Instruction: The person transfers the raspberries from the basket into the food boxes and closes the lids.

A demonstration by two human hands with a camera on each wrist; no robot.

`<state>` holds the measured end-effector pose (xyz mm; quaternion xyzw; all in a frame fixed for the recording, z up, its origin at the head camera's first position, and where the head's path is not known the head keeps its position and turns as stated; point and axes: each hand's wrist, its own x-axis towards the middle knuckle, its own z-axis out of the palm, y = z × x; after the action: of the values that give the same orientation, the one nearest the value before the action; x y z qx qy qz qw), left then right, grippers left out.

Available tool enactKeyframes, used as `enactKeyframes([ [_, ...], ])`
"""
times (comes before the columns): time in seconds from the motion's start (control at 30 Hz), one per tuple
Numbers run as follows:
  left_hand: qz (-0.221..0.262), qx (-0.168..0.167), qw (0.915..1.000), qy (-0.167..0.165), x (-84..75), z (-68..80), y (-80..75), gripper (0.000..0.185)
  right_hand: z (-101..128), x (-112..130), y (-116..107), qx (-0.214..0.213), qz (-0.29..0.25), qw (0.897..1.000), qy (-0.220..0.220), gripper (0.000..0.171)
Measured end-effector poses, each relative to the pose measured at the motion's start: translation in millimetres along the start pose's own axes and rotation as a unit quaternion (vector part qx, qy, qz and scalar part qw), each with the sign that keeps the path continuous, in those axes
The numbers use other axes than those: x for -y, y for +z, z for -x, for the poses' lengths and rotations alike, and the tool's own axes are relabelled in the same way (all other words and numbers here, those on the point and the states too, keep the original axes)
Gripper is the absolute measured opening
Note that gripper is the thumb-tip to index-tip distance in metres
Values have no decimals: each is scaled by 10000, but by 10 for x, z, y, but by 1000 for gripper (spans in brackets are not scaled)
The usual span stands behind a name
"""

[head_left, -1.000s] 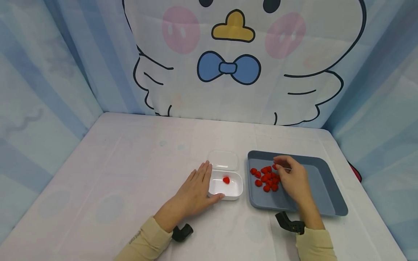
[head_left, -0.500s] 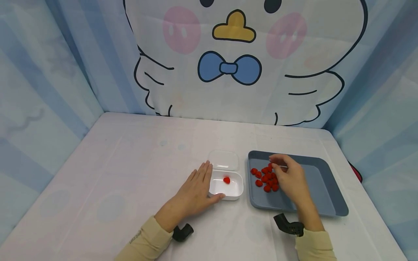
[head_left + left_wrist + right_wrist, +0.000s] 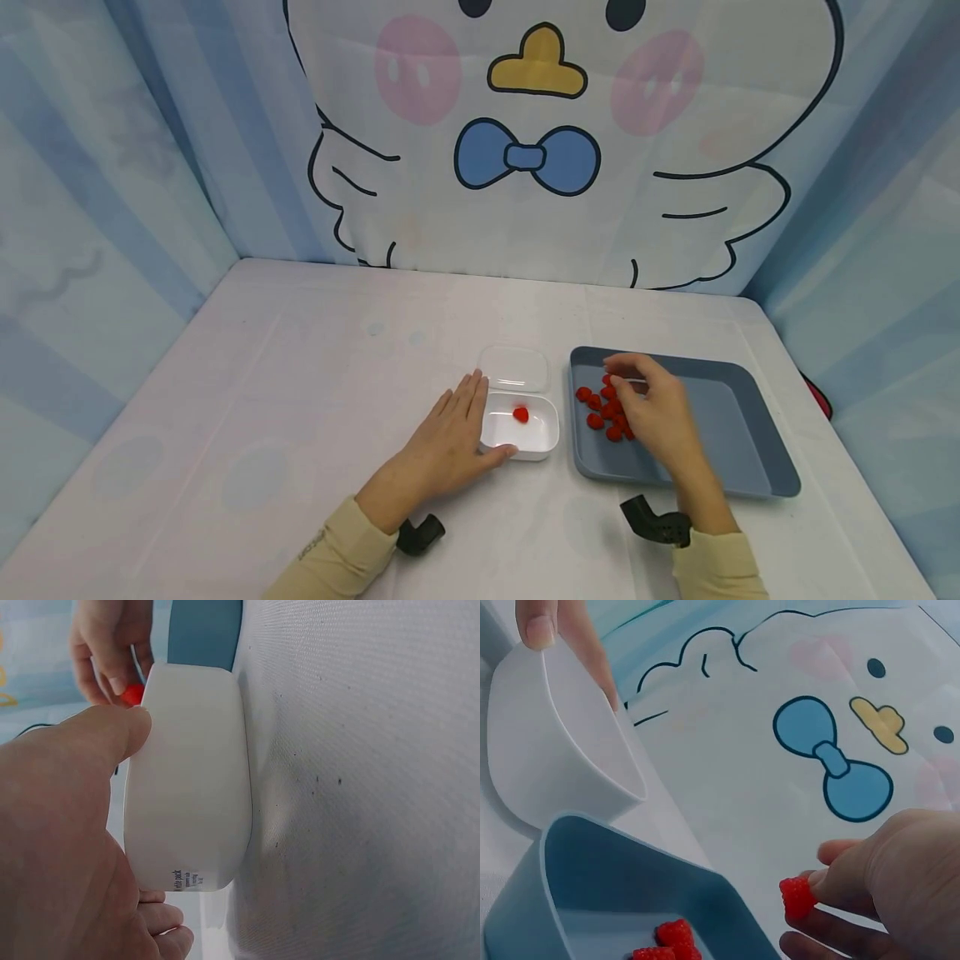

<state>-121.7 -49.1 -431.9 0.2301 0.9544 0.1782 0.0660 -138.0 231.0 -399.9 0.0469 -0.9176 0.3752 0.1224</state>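
Observation:
My left hand (image 3: pixel 450 433) lies flat against the left side of a small white box (image 3: pixel 534 440), thumb on its front wall; the thumb (image 3: pixel 97 742) presses the box (image 3: pixel 191 780). One red berry (image 3: pixel 520 413) lies inside. My right hand (image 3: pixel 611 371) hovers over the left part of a blue-grey tray (image 3: pixel 735 425) and pinches a red berry (image 3: pixel 799 896) between thumb and fingertips, raised off the tray floor. A pile of several red berries (image 3: pixel 603 410) lies in the tray under that hand, partly hidden by it.
A clear lid (image 3: pixel 513 367) lies open behind the box. The table has a white cloth (image 3: pixel 300 375), with blue cartoon curtain walls at the back and both sides. The tray's right half (image 3: pixel 750 450) holds nothing. Black wrist mounts (image 3: pixel 652 521) sit near the front edge.
My right hand has shifted left over the tray, toward the box, with a berry pinched in it. The left hand and box have stayed put.

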Motion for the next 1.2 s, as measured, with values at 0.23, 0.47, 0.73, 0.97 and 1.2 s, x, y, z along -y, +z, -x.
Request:
enactKeyframes([
  [0.23,-12,-12,10000,2,-1,-4,1,99,4,95,38,154,-6,9999,-28,22],
  [0.47,2,-3,10000,12,-5,-7,-3,99,20,162,103,281,-293,9988,-277,22],
  [0.73,-8,9,10000,8,0,-3,-1,99,47,235,216,369,-507,9968,-501,23],
  [0.97,-30,20,10000,-30,-4,2,-10,99,73,310,290,505,-493,9946,-766,24],
  [1.2,-90,2,10000,-34,-12,4,-4,99,93,349,369,686,-671,9909,-941,24],
])
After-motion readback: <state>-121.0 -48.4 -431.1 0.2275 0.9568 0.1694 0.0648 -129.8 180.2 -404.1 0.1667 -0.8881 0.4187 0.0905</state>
